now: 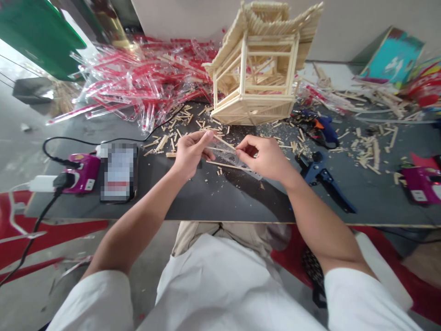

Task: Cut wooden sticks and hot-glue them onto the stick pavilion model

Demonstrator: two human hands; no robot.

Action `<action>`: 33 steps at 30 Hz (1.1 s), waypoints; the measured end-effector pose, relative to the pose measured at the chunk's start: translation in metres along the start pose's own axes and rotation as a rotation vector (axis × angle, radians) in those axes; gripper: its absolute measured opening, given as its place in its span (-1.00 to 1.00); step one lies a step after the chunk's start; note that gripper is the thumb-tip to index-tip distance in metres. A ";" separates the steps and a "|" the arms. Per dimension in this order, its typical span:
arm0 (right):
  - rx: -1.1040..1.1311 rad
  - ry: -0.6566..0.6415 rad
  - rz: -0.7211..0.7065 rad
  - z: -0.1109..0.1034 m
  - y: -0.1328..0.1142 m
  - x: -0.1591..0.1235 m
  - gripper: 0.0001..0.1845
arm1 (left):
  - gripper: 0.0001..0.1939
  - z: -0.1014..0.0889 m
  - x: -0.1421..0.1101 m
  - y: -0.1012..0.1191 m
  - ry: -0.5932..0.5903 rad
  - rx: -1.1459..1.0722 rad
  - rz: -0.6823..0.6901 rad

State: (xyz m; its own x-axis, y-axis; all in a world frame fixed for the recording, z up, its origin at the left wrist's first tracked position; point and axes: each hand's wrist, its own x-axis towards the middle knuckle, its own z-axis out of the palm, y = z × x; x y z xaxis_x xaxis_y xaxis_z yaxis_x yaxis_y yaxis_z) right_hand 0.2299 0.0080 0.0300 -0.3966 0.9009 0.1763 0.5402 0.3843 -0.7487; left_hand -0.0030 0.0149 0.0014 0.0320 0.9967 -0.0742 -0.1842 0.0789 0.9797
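Observation:
Near the table's front middle, my left hand [191,154] is closed, thumb and fingers pinching a thin wooden stick [225,142]. The stick slants down toward my right hand [264,157], whose closed fingertips meet its other end. Under the stick lies a clear plastic ruler [232,157] with cut-out shapes, running between both hands; which fingers grip it I cannot tell. Another thin stick [225,165] shows just below the ruler. Behind my hands stands a small house model [244,99] built of wooden sticks, with a flared, ribbed roof.
Blue cutters [325,179] and a blue glue gun [325,128] lie to the right. A phone [119,172] and a purple power strip [82,172] are at left. Red-and-clear plastic wrappers [148,76] pile up behind. Stick offcuts [161,142] litter the dark table [220,202].

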 end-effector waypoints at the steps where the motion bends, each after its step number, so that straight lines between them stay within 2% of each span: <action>1: 0.010 0.020 0.012 0.003 -0.002 0.000 -0.88 | -0.59 0.000 -0.001 0.001 -0.001 -0.002 -0.006; 6: 0.050 0.101 0.050 0.017 -0.009 0.000 -0.84 | -0.57 0.003 -0.004 0.002 0.012 0.002 0.007; 14: 0.124 0.191 0.123 0.023 -0.012 0.001 -0.86 | -0.53 0.012 -0.011 0.001 0.078 0.038 0.028; 21: 0.128 0.191 0.151 0.022 -0.016 0.001 -0.91 | -0.59 0.014 -0.013 -0.002 0.089 0.073 0.009; 33: 0.070 0.182 0.094 0.025 -0.014 0.001 -0.92 | -0.56 0.012 -0.012 -0.005 0.088 0.109 0.025</action>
State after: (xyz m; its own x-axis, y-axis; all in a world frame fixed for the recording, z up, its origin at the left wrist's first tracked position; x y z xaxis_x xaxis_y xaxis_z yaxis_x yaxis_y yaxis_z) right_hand 0.2037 -0.0010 0.0248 -0.2032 0.9560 0.2118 0.5131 0.2882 -0.8085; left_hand 0.0090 0.0020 -0.0004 -0.0583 0.9964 -0.0611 -0.0763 0.0566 0.9955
